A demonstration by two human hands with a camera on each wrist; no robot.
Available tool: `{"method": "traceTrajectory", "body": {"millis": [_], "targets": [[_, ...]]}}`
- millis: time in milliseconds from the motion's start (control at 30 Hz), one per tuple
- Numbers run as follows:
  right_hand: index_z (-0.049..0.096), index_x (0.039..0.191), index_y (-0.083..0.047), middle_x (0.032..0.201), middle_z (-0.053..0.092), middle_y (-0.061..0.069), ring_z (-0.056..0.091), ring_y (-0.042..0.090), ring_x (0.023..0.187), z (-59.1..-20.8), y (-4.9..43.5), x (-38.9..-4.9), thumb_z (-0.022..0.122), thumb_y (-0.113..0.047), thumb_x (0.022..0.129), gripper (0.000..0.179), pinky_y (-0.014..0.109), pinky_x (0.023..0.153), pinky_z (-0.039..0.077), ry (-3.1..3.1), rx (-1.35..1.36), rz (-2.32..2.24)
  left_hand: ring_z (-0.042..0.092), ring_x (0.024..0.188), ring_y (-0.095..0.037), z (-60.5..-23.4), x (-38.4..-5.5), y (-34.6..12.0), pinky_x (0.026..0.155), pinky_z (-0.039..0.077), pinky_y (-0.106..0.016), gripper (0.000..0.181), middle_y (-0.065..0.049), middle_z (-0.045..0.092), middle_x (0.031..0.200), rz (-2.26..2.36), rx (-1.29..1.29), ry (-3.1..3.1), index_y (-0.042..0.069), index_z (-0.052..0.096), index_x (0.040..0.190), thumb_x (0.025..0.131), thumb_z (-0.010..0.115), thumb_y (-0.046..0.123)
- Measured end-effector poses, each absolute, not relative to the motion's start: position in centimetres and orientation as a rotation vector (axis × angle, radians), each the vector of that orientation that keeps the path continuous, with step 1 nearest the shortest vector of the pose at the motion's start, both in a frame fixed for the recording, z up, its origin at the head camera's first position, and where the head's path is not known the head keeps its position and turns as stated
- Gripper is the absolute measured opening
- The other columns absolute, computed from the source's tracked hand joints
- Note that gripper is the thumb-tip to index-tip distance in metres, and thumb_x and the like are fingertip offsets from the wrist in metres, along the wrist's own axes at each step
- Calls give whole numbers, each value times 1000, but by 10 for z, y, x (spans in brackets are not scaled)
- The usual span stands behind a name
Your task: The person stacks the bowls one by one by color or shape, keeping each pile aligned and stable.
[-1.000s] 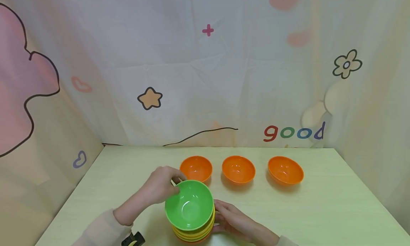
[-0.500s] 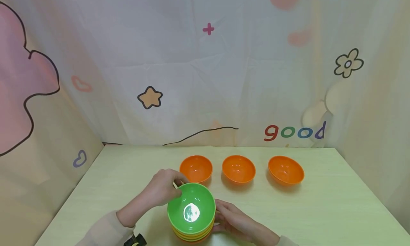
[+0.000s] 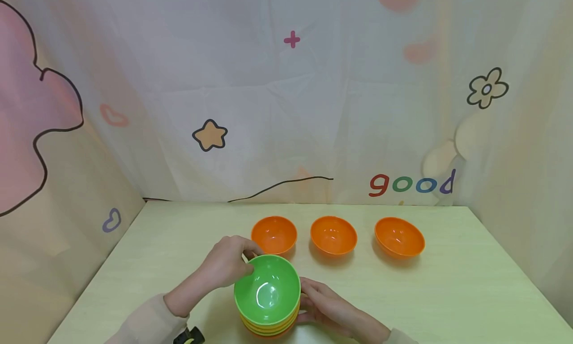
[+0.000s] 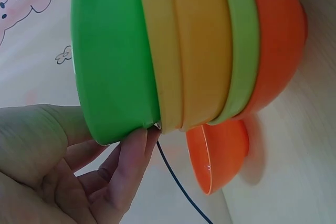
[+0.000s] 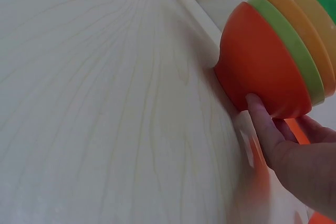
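My left hand [image 3: 226,264] pinches the rim of a green bowl [image 3: 268,284], thumb at the inner side and fingers outside. This bowl sits tilted at the top of a stack. Beneath it come yellow bowls [image 4: 202,51], a light green bowl [image 4: 245,51] and an orange bowl [image 4: 281,51] at the bottom, on the table. My right hand [image 3: 329,306] touches the right side of the stack with fairly straight fingers. In the right wrist view one digit lies against the bottom orange bowl [image 5: 257,56]; the other fingers are partly hidden.
Three separate orange bowls, a left one [image 3: 273,234], a middle one [image 3: 333,237] and a right one [image 3: 398,238], stand in a row toward the back of the pale wooden table [image 3: 447,294]. A printed cloth [image 3: 250,85] hangs behind and at both sides.
The green bowl has come slightly down and to the right onto the stack, along with my left hand, then stayed nearly still. My right hand has kept its place at the stack's side.
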State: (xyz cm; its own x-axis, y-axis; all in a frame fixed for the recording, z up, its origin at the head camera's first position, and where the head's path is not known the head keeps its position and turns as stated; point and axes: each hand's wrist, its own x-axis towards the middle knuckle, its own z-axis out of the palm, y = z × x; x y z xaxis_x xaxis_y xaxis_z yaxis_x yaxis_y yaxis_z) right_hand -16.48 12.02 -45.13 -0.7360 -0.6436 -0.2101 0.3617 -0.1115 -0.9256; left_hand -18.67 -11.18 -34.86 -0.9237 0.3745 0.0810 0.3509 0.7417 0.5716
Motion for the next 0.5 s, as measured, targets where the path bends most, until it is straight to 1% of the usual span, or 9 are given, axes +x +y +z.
{"method": "traceTrajectory", "body": {"millis": [233,500], "targets": [[29,141,2,136,46,17,56,23,110,-452,120,-165,41,-40,97,62,42,87,50,1502,-311,-1908,55,68,-12,-350,-186,-113,57,46,-26,28,2,65,72,964,602,2873,14,73,86,67,67,-6],[29,142,1,138,43,17,55,23,111,-451,120,-166,41,-42,97,64,42,87,50,1514,-289,-1896,53,69,-11,-352,-187,-113,56,45,-25,28,4,64,71,971,592,2866,13,74,89,68,68,-5]]}}
